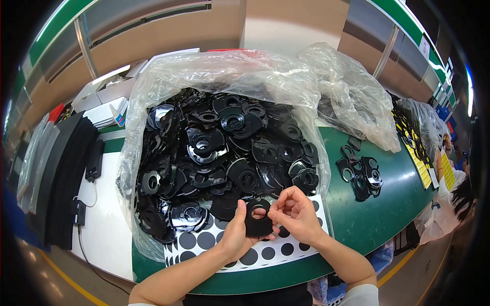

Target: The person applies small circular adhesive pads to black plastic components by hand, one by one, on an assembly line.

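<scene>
Left hand [235, 238]: holding black piece [259, 228], near side of bag [219, 66]
Right hand [300, 217]: pinching its right edge
Heap [245, 175]: inside bag, seemingly left to handle
Pile [360, 182]: right of bag, possibly done

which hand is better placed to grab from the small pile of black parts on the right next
Likely the right hand: it is nearer the small pile, while the left hand supports the black part; both hands touch that part.
</scene>
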The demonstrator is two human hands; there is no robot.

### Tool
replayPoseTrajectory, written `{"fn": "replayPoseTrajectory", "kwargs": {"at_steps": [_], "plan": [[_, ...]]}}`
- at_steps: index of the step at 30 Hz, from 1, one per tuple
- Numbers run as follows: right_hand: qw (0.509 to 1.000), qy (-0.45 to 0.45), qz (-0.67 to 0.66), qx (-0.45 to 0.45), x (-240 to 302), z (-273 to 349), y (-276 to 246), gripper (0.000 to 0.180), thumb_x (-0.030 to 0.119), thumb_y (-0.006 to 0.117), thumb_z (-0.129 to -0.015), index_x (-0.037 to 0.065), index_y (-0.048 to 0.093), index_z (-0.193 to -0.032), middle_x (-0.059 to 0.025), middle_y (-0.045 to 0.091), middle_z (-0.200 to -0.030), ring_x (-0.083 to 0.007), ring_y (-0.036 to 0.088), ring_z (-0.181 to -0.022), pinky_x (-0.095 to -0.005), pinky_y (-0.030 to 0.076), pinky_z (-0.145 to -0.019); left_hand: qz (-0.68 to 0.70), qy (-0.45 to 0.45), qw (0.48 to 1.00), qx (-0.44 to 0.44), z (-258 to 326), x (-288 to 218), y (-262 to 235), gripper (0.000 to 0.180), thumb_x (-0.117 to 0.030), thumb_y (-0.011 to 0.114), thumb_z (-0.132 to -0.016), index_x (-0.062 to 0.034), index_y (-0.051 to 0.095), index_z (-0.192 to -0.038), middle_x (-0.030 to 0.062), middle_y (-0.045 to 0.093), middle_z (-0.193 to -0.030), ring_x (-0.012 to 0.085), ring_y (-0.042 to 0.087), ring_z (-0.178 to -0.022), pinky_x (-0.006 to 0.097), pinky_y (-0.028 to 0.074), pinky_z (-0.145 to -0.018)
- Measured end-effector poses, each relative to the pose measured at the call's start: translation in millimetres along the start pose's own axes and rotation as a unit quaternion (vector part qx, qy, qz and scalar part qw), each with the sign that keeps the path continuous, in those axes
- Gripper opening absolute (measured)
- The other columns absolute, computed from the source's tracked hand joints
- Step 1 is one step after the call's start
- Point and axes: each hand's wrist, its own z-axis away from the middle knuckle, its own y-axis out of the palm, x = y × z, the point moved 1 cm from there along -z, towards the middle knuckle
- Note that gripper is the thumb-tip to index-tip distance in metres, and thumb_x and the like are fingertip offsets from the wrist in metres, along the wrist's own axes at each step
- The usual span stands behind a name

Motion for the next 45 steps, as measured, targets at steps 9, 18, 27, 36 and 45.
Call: {"fn": "replayPoseTrajectory", "kwargs": {"at_steps": [9, 18, 27, 36, 45], "plan": [[1.000, -0.003, 0.005, -0.006, 1.5, 0.2, 0.0, 0.026, -0.005, 0.062, -0.083, 0.005, 0.040, -0.094, -0.0084, 0.059, -0.083, -0.0097, 0.058, -0.063, -0.0207, 0.048, -0.056, -0.004, -0.004, 1.000, -0.004, 0.3, -0.4, 0.7, 0.068, -0.059, 0.011, -0.094, -0.0015, 0.046, -0.104, 0.0159, 0.056, -0.101, 0.0305, 0.058, -0.091, 0.044, 0.049, -0.078], [1.000, -0.001, 0.003, -0.008, 1.1, 1.0, 0.8, 0.026, -0.005, 0.062, -0.083, 0.005, 0.040, -0.093, -0.0084, 0.059, -0.082, -0.0092, 0.058, -0.063, -0.0204, 0.048, -0.056, 0.015, -0.012, 1.000, 0.000, 0.8, -0.2, -0.9, 0.071, -0.056, 0.007, -0.096, -0.0001, 0.049, -0.112, 0.0153, 0.056, -0.101, 0.0263, 0.058, -0.092, 0.038, 0.049, -0.077], [1.000, -0.005, -0.006, -0.007, 0.4, 1.5, 2.2, 0.025, -0.006, 0.061, -0.083, 0.005, 0.040, -0.092, -0.0092, 0.059, -0.083, -0.0099, 0.057, -0.061, -0.0209, 0.047, -0.053, 0.009, 0.000, 1.000, 0.008, -0.9, 1.4, -1.4, 0.066, -0.060, 0.011, -0.094, -0.0026, 0.043, -0.103, 0.0179, 0.056, -0.099, 0.0300, 0.057, -0.089, 0.042, 0.047, -0.076], [1.000, -0.011, 0.014, -0.019, 1.3, 3.3, 2.8, 0.025, -0.004, 0.064, -0.082, 0.006, 0.043, -0.091, -0.0069, 0.059, -0.086, -0.0079, 0.057, -0.070, -0.0212, 0.048, -0.064, 0.028, 0.003, 1.000, 0.008, -0.3, 2.4, -1.5, 0.050, -0.051, 0.026, -0.097, -0.0065, 0.049, -0.096, 0.0148, 0.059, -0.097, 0.0277, 0.059, -0.088, 0.039, 0.048, -0.075], [0.996, -0.038, 0.074, -0.024, 4.5, 5.7, 5.7, 0.023, -0.003, 0.065, -0.081, 0.005, 0.045, -0.090, -0.0059, 0.060, -0.089, -0.0057, 0.056, -0.071, -0.0217, 0.048, -0.070, 0.006, 0.016, 1.000, -0.003, 0.5, 1.5, -2.6, 0.015, -0.021, 0.044, -0.094, -0.0064, 0.046, -0.097, 0.0148, 0.057, -0.096, 0.0270, 0.060, -0.086, 0.039, 0.049, -0.073]]}}
